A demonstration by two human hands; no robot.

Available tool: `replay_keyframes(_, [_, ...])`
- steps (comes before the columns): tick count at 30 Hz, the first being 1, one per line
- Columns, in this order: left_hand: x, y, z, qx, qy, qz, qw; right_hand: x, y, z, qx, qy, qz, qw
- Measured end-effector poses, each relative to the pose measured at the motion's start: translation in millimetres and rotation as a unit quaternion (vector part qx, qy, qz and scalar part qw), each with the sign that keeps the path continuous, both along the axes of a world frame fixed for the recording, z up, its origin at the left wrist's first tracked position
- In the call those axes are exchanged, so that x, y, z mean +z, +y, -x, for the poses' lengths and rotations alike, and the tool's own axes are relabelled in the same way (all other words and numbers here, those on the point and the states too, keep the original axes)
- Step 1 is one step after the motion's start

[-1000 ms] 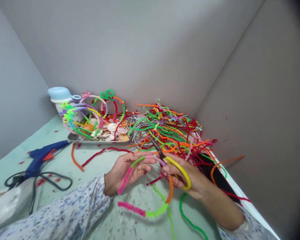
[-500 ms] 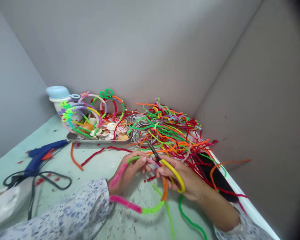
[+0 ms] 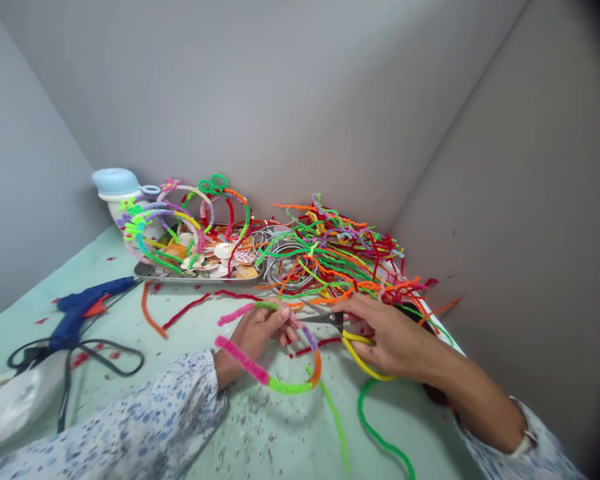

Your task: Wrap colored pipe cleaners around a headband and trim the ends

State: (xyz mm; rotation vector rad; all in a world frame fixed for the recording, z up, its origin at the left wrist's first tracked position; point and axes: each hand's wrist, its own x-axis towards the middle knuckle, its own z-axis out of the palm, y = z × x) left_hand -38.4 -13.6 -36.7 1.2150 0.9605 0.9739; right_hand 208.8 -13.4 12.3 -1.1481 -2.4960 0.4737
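My left hand pinches the upper side of a headband wrapped in pink, green, orange and purple pipe cleaner sections. The band curves round toward me, its two pink ends pointing left. In my right hand is a pair of scissors with yellow handles. The blades are spread and point left, close to the purple and pale pink part of the band. A light green pipe cleaner trails below the band's orange section. On the table nearby lie a dark green pipe cleaner and a red one.
A tray of shells and finished headbands stands at the back, beside a white bottle with a blue lid. Loose pipe cleaners pile up at back right. A blue glue gun with its cord lies left, near a white bag.
My right hand has drawn right, away from the headband, and the scissor blades have spread apart. The headband has shifted slightly up and left in my left hand.
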Motion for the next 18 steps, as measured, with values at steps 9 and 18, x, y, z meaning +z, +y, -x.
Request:
replay_keyframes(9, [5.9, -1, -2, -0.019, -0.017, 0.029, 0.999, 1.0, 0, -1, 0.022, -0.088, -0.037, 0.995])
replay_keyframes(18, [1.7, 0, -1, -0.032, -0.003, 0.042, 0.999, -5.0, -1, 6, 0.049, -0.144, -0.115, 0.982])
